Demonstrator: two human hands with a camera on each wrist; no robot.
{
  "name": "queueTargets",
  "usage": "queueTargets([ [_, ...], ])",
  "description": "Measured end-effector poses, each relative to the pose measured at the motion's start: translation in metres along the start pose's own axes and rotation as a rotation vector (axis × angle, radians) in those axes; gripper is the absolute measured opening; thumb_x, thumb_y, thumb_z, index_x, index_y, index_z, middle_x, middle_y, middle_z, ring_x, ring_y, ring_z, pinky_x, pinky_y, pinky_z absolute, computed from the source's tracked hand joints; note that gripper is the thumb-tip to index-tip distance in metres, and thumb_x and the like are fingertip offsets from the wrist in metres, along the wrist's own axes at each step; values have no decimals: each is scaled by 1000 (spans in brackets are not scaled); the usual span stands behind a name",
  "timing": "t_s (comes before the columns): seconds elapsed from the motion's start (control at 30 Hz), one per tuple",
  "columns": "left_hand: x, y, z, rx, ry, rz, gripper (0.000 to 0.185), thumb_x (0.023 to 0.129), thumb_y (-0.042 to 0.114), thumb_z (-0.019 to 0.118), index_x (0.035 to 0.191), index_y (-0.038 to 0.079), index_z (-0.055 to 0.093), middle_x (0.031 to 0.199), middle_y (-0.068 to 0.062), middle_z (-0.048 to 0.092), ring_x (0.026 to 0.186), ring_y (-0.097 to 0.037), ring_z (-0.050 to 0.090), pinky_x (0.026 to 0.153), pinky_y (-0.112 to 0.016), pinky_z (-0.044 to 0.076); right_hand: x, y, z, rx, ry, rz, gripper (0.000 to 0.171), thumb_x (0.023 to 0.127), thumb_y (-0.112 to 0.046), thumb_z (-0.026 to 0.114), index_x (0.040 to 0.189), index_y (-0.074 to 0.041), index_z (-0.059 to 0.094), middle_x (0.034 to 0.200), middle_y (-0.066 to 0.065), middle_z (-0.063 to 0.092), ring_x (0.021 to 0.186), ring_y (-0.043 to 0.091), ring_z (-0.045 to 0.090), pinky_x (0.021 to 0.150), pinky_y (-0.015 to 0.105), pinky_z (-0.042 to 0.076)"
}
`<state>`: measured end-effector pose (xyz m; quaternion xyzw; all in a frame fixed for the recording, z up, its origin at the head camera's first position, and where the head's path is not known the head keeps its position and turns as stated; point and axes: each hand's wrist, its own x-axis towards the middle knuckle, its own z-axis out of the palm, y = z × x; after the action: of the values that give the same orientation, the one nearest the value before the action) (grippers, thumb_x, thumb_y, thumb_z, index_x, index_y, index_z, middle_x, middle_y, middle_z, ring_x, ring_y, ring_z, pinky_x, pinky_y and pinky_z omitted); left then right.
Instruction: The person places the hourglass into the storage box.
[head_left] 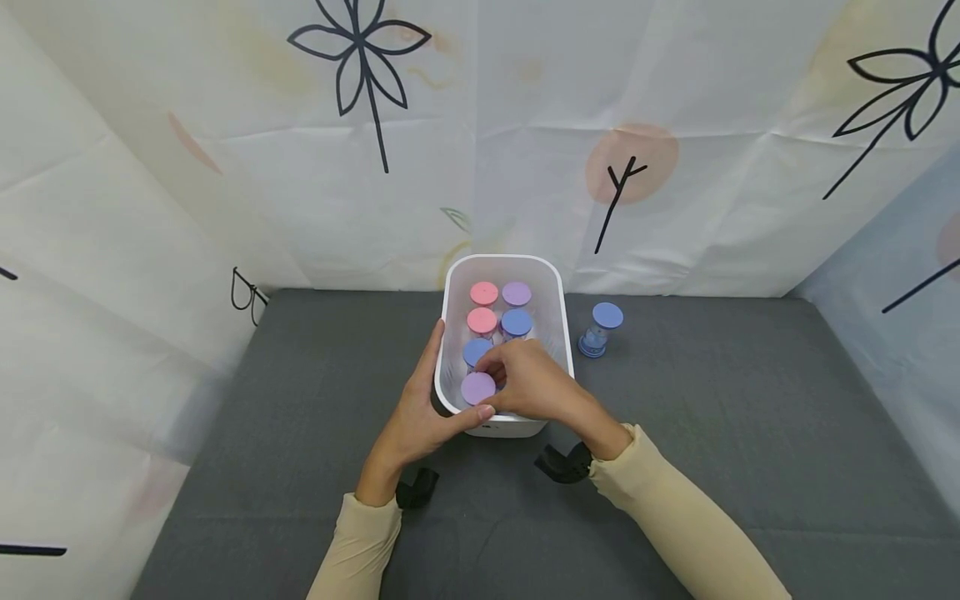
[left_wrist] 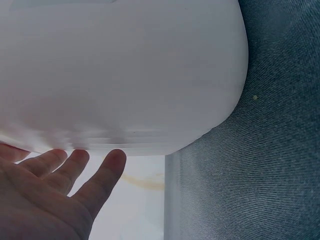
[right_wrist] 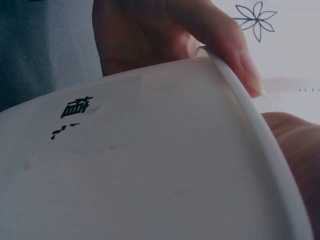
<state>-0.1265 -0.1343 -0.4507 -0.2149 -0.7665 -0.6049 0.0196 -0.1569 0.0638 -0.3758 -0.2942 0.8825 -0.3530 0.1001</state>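
A white plastic bin (head_left: 558, 333) holds several small sand timers with pink, purple and blue end caps. My left hand (head_left: 420, 421) grips the near left corner of the bin, with the thumb over the front rim and the fingers (left_wrist: 102, 182) against the side wall. Inside the front of the bin, my right hand (head_left: 532, 383) pinches a purple-capped sand timer (head_left: 477, 389) from its right side. The right fingertips are partly hidden. Just beyond that hand stand a blue-capped timer (head_left: 476, 350) and another blue one (head_left: 516, 322).
One blue sand timer (head_left: 600, 329) stands on the dark grey tabletop (head_left: 712, 417), right of the bin. A white printed cloth (head_left: 525, 183) hangs behind the table's back edge and down both sides.
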Motion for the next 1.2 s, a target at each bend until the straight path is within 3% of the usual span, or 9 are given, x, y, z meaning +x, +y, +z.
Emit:
queueTargets([
  [0.4,-2,0,0,4,19,-27,123,76,11,87,164,17,2,169,-8,10,151,-34,23,116,-62,21,2,0,2,-9,-37,-9,33,73,-10,90,102,0,77,90,5,76,82,15,72,76,28,58],
  [0.7,-2,0,0,29,19,-23,118,80,25,86,164,28,4,169,-2,12,151,-26,23,116,-61,21,5,1,3,-24,-58,-8,34,74,-7,89,104,0,77,92,5,76,84,14,72,77,28,57],
  [0.9,-1,5,0,6,10,-21,120,79,20,87,165,19,3,169,-8,11,151,-32,23,116,-62,21,5,-1,2,-32,-41,12,33,74,-7,89,104,0,78,91,5,76,82,12,70,76,28,57],
  [1.1,-1,1,0,8,11,-14,119,80,26,87,165,24,3,169,-4,12,151,-29,23,116,-62,21,3,-1,2,-49,-20,17,35,72,-8,90,103,1,78,91,6,76,81,13,71,76,29,57],
  [1.2,0,0,1,-1,6,-14,121,79,22,87,165,21,3,169,-7,12,151,-32,23,116,-63,21,1,0,2,-33,-10,35,36,72,-8,90,104,1,77,93,6,76,84,14,71,77,32,57],
])
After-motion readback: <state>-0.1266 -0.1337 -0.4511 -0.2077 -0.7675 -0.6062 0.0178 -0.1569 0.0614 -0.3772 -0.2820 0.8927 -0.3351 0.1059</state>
